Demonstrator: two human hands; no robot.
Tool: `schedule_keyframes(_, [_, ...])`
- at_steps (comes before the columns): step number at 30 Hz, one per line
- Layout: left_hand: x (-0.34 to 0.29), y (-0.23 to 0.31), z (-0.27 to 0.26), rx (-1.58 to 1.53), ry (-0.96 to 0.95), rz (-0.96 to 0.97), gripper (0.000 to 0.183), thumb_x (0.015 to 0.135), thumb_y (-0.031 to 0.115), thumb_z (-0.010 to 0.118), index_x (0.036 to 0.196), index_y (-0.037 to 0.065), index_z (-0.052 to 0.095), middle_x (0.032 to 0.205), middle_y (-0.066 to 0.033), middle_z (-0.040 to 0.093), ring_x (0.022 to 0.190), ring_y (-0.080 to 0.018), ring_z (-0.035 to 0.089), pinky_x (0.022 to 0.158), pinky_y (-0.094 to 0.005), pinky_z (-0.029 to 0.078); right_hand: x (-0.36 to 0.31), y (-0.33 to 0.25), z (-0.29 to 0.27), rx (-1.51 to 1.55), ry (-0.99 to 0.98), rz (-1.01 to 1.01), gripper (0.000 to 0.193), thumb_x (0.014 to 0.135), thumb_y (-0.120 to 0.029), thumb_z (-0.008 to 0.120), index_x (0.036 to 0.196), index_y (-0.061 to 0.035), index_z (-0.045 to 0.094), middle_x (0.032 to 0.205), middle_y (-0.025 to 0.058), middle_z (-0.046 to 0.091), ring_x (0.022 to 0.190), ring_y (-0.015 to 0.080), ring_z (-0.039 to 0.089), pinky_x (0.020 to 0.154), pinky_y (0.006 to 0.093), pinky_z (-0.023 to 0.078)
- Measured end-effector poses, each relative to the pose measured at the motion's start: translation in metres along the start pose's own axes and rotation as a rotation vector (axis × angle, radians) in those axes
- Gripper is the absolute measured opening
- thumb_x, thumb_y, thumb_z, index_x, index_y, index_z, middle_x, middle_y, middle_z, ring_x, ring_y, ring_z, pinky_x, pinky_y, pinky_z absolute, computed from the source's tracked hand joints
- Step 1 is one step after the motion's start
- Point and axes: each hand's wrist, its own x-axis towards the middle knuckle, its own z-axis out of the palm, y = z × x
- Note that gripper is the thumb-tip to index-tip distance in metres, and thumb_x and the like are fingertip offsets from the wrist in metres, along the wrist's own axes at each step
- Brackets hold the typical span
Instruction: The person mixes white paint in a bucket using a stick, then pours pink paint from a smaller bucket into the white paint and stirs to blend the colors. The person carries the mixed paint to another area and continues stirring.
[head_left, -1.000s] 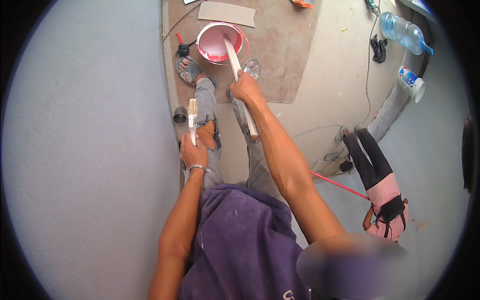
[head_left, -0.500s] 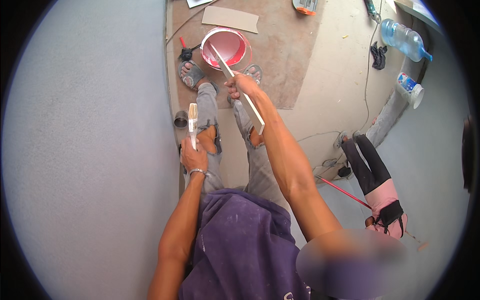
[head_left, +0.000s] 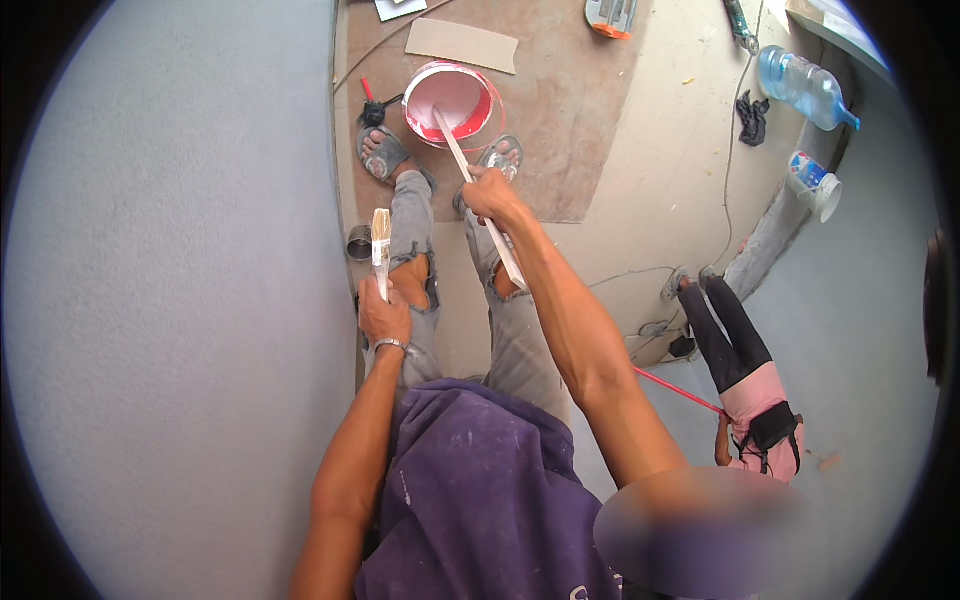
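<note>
My right hand [head_left: 490, 195] is closed around a long flat wooden stick [head_left: 455, 150]. The stick's far end dips into a red-and-white bucket [head_left: 490, 105] that stands on the floor by my feet and holds pale paint [head_left: 440, 92]. In my left hand [head_left: 384, 315], down by my left knee, a flat paintbrush [head_left: 381, 240] points away from me with its bristles up. The bristles look pale, and the brush is apart from the bucket.
A plain wall [head_left: 180, 300] rises close on my left. Near the bucket lie a flat board [head_left: 462, 46] and a metal cup [head_left: 360, 242]. At right are a blue water bottle [head_left: 805, 85], a white tub [head_left: 815, 185], cables and a co-worker [head_left: 755, 390] holding a red pole [head_left: 680, 388].
The stick has swung within the bucket, its near end shifting toward me and slightly left. My right hand has moved with it. The left hand keeps its hold on the brush.
</note>
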Motion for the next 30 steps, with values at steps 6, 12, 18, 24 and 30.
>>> schedule_keyframes(6, [-0.001, -0.003, -0.003, -0.005, 0.012, 0.025, 0.012, 0.089, 0.010, 0.056, 0.096, 0.002, 0.053, 0.098, -0.0175, 0.055, 0.093, -0.0425, 0.057, 0.078, -0.0511, 0.044, -0.023, -0.047, -0.005, 0.301, -0.166, 0.042, 0.064, 0.075, -0.014, 0.058, 0.137, 0.0007, 0.055, 0.096, 0.0259, 0.069, 0.076, 0.0297, 0.070, 0.074, 0.0362, 0.054])
schedule_keyframes(12, [-0.003, 0.003, -0.008, -0.026, 0.023, 0.048, 0.014, 0.092, 0.013, 0.056, 0.096, 0.000, 0.052, 0.098, -0.0189, 0.055, 0.092, -0.0436, 0.056, 0.076, -0.0510, 0.043, -0.024, -0.052, -0.008, -0.295, 0.215, -0.200, 0.055, 0.075, -0.012, 0.059, 0.128, 0.0047, 0.058, 0.103, 0.0311, 0.068, 0.095, 0.0406, 0.069, 0.087, 0.0443, 0.053])
schedule_keyframes(18, [0.000, -0.002, -0.006, -0.019, 0.015, 0.059, 0.012, 0.091, 0.012, 0.056, 0.096, 0.001, 0.052, 0.098, -0.0180, 0.055, 0.093, -0.0429, 0.056, 0.076, -0.0509, 0.043, -0.012, -0.042, -0.015, -0.555, 0.254, -0.164, 0.045, 0.077, -0.012, 0.054, 0.117, 0.0094, 0.060, 0.112, 0.0409, 0.060, 0.111, 0.0514, 0.059, 0.103, 0.0494, 0.044])
schedule_keyframes(24, [-0.005, -0.002, -0.006, -0.027, 0.007, -0.006, 0.013, 0.084, 0.004, 0.056, 0.097, 0.005, 0.053, 0.098, -0.0143, 0.055, 0.096, -0.0395, 0.058, 0.079, -0.0509, 0.045, -0.030, -0.052, -0.024, -0.632, -0.064, -0.083, 0.042, 0.078, -0.012, 0.051, 0.110, 0.0125, 0.062, 0.108, 0.0399, 0.062, 0.110, 0.0489, 0.061, 0.097, 0.0496, 0.048])
schedule_keyframes(30, [-0.004, -0.001, -0.007, -0.035, 0.022, 0.007, 0.014, 0.085, 0.005, 0.056, 0.099, 0.006, 0.054, 0.099, -0.0141, 0.057, 0.095, -0.0394, 0.058, 0.079, -0.0503, 0.045, -0.024, -0.048, -0.018, -0.630, -0.106, -0.203, 0.045, 0.080, -0.018, 0.056, 0.114, 0.0091, 0.064, 0.114, 0.0329, 0.064, 0.109, 0.0446, 0.064, 0.094, 0.0447, 0.051])
